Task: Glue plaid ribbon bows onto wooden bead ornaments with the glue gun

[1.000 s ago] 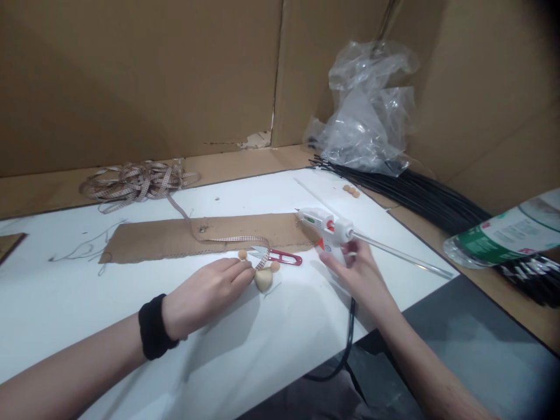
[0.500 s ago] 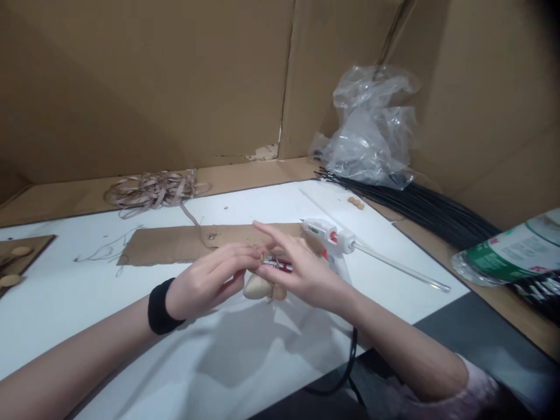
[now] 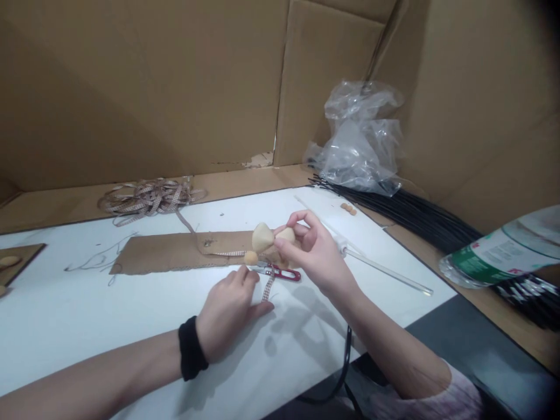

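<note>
My right hand (image 3: 317, 256) pinches a cream bow-shaped piece (image 3: 263, 237) above the cardboard strip. Lower and to the left, my left hand (image 3: 230, 312) is by a short checked ribbon piece (image 3: 268, 287), its thumb near the ribbon's lower end; whether it grips the ribbon is unclear. A small tan round piece (image 3: 251, 258) shows just above my left fingertips. Red-handled snips (image 3: 289, 274) lie on the white table between my hands. A long ribbon runs from a tangled pile (image 3: 153, 197) onto the cardboard strip (image 3: 153, 252).
A clear glue stick (image 3: 389, 271) sticks out beyond my right hand, which hides most of the glue gun. Black rods (image 3: 402, 210), a plastic bag (image 3: 361, 140) and a green-labelled bottle (image 3: 503, 251) are at the right. A brown board (image 3: 21, 262) is at the left edge.
My hands have moved apart. The right has raised and turned the cream piece, while the left has dropped toward me. The snips and short ribbon show more fully, and the view has shifted slightly.
</note>
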`<state>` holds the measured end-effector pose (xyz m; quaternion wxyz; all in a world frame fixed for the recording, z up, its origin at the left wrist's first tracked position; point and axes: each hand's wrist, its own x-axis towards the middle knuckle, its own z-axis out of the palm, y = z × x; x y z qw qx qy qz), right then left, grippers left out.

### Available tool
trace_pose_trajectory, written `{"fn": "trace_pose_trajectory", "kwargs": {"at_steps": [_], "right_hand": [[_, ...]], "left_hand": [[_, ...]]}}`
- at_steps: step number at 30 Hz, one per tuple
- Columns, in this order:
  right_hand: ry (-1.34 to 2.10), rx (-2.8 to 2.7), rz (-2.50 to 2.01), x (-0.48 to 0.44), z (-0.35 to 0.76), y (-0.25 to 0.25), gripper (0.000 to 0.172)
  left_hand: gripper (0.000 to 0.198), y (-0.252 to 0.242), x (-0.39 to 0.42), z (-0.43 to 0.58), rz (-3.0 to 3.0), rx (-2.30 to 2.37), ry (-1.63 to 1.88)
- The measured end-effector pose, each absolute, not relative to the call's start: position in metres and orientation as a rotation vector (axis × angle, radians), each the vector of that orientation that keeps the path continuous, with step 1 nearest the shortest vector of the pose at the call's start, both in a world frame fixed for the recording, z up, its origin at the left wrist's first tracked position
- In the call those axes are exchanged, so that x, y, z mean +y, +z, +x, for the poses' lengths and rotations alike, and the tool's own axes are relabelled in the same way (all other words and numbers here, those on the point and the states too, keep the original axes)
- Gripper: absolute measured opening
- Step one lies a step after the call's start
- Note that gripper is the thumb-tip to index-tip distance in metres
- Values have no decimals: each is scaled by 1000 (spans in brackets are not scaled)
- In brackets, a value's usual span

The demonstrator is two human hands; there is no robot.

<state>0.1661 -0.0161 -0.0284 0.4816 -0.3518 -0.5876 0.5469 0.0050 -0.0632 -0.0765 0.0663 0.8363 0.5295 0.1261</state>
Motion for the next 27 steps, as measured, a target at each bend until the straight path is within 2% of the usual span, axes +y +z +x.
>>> {"fn": "trace_pose_trajectory", "kwargs": {"at_steps": [2, 6, 13, 18, 22, 25, 27], "right_hand": [[1341, -1437, -833, -19, 167, -29, 25], [1288, -1517, -817, -25, 172, -28, 19], [1405, -1638, -835, -36, 177, -25, 20], [1316, -1753, -850, -35, 178, -22, 12], [1304, -1811, -886, -32, 176, -20, 11], [1209, -1858, -993, -32, 174, -19, 11], [1268, -1838, -990, -33, 172, -20, 12]], "left_hand": [[10, -82, -63, 15, 2557, 1554, 368], [15, -74, -55, 13, 2526, 1556, 427], [8, -17, -29, -14, 2267, 1407, 683], [18, 8, -22, -13, 2288, 1149, 623], [14, 13, -22, -8, 2134, 918, 584], [15, 15, -24, -8, 2094, 873, 526], [17, 16, -25, -8, 2108, 879, 508]]}}
